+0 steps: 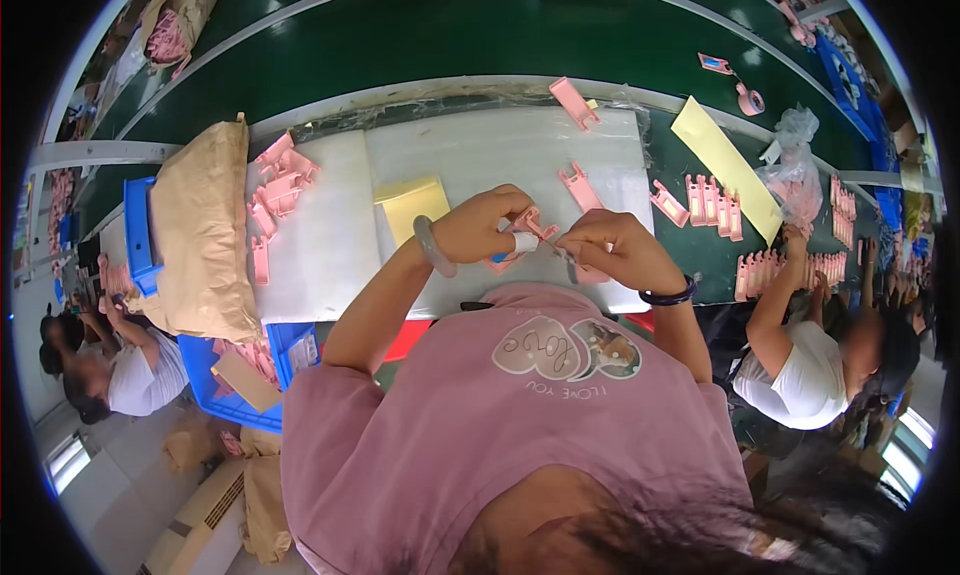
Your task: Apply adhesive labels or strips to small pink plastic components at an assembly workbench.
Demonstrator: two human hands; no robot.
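Note:
My left hand [478, 227], with a pale bangle at the wrist and something white at the thumb tip, grips a small pink plastic part [534, 221] over the work table. Close beside it, my right hand [628, 255], wearing a dark bracelet, has thumb and finger pinched at the part's edge. What that pinch holds is too small to make out. Another pink piece [503, 264] lies just below my left hand, partly hidden. A pink plastic part [580, 188] rests on the white sheet beyond my right hand. To the left of my hands lies a yellow sheet [415, 205].
Pink parts [285, 180] are heaped at left beside a brown paper bag [200, 235]. A blue crate [235, 395] stands below. Pink parts [712, 207] line up at right, near a long yellow strip [728, 165]. People [815, 365] work on both sides.

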